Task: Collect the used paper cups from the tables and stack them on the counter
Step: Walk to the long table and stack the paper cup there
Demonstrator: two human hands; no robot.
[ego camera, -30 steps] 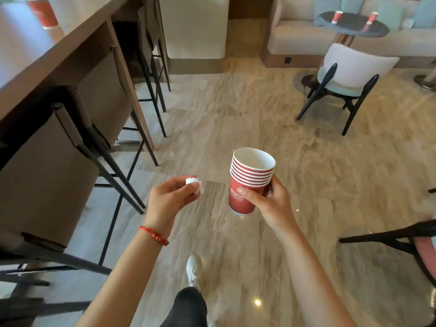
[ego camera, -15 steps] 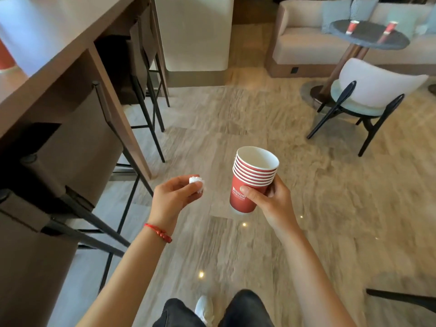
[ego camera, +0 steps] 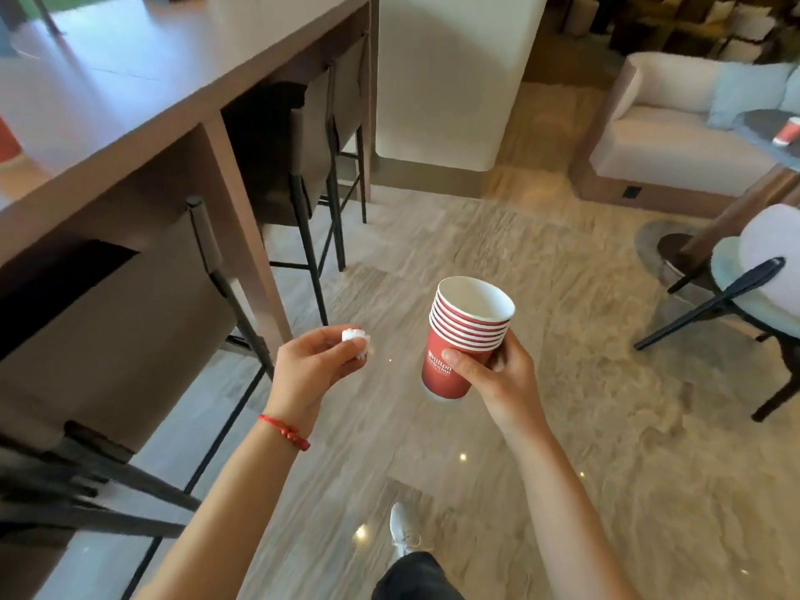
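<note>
The paper cups [ego camera: 465, 335] sit nested in one red stack, gripped by the right hand [ego camera: 498, 374], thumb across the printed side and fingers curled behind, with the open mouth just above the fingertips. The left hand [ego camera: 309, 370] pinches a small white crumpled wad [ego camera: 357, 339] at its fingertips, apart from the stack. Over the last second both grips are unchanged, while the view has swung: the counter [ego camera: 143, 88] now spreads wide beyond the left fingers, and the round table [ego camera: 770, 136] with its leftover cup [ego camera: 787, 131] has slid far right. The person seems headed to the counter to set the stack down.
</note>
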